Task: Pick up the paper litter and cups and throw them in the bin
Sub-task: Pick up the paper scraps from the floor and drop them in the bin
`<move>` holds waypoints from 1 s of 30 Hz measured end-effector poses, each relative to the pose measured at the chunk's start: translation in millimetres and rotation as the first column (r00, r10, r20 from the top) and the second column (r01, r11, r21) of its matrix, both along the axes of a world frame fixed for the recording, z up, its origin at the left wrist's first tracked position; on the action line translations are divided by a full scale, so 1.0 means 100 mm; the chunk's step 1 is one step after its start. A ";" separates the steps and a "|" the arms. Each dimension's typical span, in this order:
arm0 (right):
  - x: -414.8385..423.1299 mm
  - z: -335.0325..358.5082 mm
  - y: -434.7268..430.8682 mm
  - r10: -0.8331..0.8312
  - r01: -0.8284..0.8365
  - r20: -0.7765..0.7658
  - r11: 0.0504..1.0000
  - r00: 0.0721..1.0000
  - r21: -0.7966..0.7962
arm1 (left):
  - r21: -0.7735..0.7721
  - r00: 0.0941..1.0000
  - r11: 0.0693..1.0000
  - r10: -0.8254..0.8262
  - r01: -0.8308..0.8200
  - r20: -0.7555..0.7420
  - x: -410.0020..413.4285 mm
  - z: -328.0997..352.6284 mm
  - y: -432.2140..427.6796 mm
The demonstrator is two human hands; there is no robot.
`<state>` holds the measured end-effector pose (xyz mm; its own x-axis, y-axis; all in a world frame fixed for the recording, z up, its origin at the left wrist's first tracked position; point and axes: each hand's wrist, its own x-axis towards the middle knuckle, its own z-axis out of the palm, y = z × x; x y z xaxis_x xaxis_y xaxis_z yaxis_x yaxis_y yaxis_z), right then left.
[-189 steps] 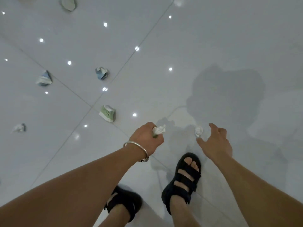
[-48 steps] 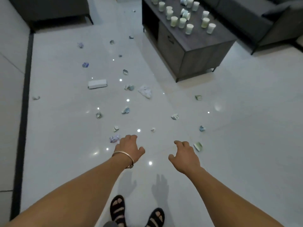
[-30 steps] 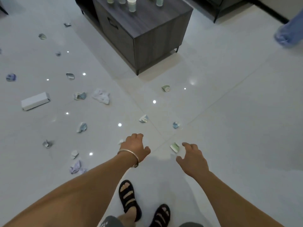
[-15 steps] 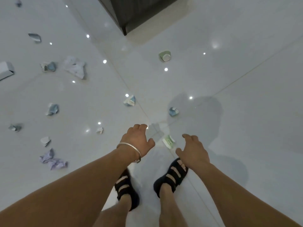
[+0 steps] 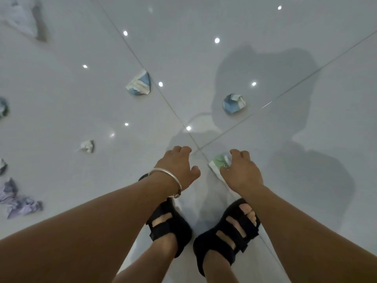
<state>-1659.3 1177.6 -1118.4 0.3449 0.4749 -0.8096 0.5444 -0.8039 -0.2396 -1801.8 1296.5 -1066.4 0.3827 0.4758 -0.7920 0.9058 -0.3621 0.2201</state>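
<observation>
My right fingers (image 5: 238, 154) are bent downward and spread, with the thumb set apart on the near side, so the right hand (image 5: 241, 173) forms a loose claw over the crushed green-and-white paper cup (image 5: 218, 161). They have not closed on it. I cannot tell whether the fingertips already touch the paper, since the hand covers the cup's right half. The claw makes sense to me: the cup lies flattened on the glossy pale tiled floor (image 5: 204, 48), beside a grout line, so it has to be taken from above, thumb against fingers.

My left fingers (image 5: 179, 150) curl loosely downward and hold nothing I can see, thumb out to the side. The left hand (image 5: 177, 166), with a silver bangle (image 5: 166, 176) at the wrist, hangs just beside the right one. I judge it is free to take the next piece.

Both arms reach down over my feet in black strapped sandals (image 5: 170, 223), planted just behind the cup, which puts it within an easy stoop.

Farther out, a crumpled blue-and-white paper cup (image 5: 139, 85) lies ahead on the left and a second blue-and-white crumpled cup (image 5: 233, 103) ahead on the right, well apart. A small white paper scrap (image 5: 87, 146) sits to the left, and a crumpled lilac paper wad (image 5: 20, 203) lies near the left edge. The bin is not in view, so I judge that much of the task remains.
</observation>
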 end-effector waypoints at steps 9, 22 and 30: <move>-0.13 0.13 0.04 -0.037 0.057 -0.111 0.981 0.993 0.183 | -0.044 0.997 0.997 0.062 -0.060 0.055 -0.04 0.07 0.19; 0.23 2.14 1.01 0.213 -0.119 -0.109 0.826 0.971 0.551 | -0.079 0.936 0.985 0.170 -0.153 0.309 0.21 1.72 0.80; 0.65 2.09 1.17 0.366 -0.373 0.075 0.894 0.927 0.246 | -0.001 0.951 0.977 0.208 -0.214 0.229 -0.06 1.83 1.08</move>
